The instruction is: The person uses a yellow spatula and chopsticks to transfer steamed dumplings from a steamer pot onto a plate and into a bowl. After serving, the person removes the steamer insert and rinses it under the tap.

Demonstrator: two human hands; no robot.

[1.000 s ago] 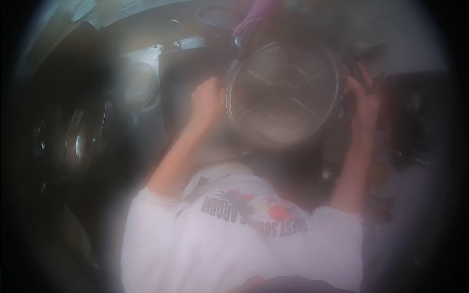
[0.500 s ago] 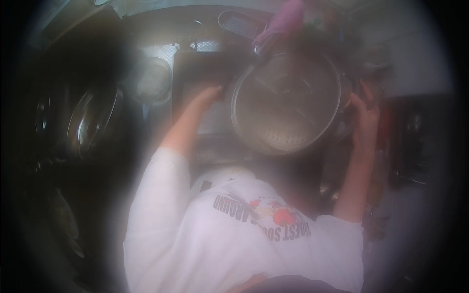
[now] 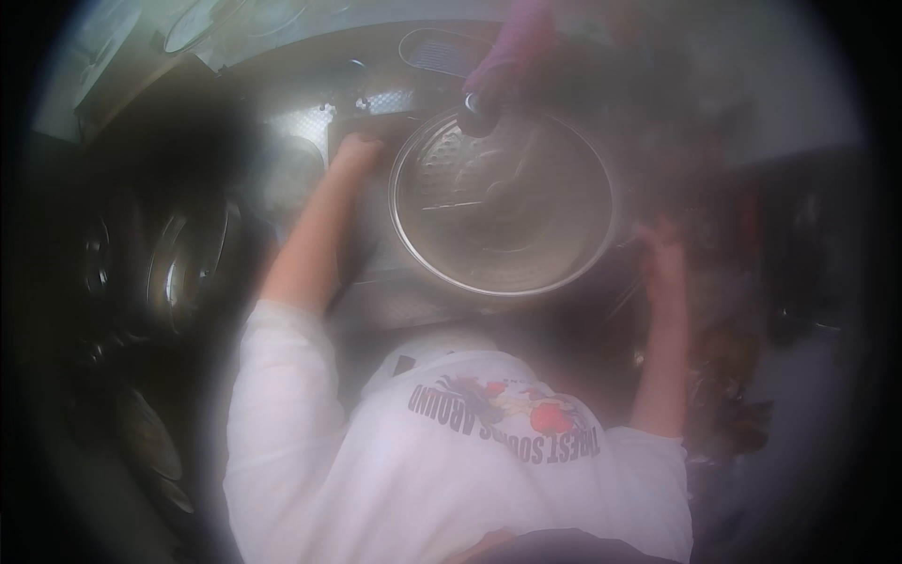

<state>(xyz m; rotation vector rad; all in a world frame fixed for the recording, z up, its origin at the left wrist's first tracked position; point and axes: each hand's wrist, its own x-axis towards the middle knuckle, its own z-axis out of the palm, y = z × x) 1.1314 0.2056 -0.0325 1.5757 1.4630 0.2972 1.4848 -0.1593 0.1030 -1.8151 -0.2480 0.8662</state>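
A large round metal pot [image 3: 526,230] is between my two hands, its wide mouth facing up. Its inside looks grey and shiny with dotted patterns; through the haze I cannot tell whether liquid is in it. My left hand [image 3: 360,152] is closed at the pot's left side, the fingers partly hidden. At the right side, my right hand [image 3: 663,254] is closed by the dark handle, somewhat blurred. Over the pot's far rim hangs a dark spout with a metal ring [image 3: 477,111], coming out of a pink cloth-like cover [image 3: 512,49].
Left of the pot stands a pale round pan or bowl [image 3: 289,179], partly behind my left forearm. Shiny metal vessels [image 3: 174,273] are farther left. An oval ribbed tray [image 3: 440,51] lies at the back. Haze blurs the right side, where a red item [image 3: 749,221] shows.
The pot has shifted left, bringing its far rim under the spout. My left hand has gone left and farther away; my right hand has come left and nearer. The view has also shifted slightly.
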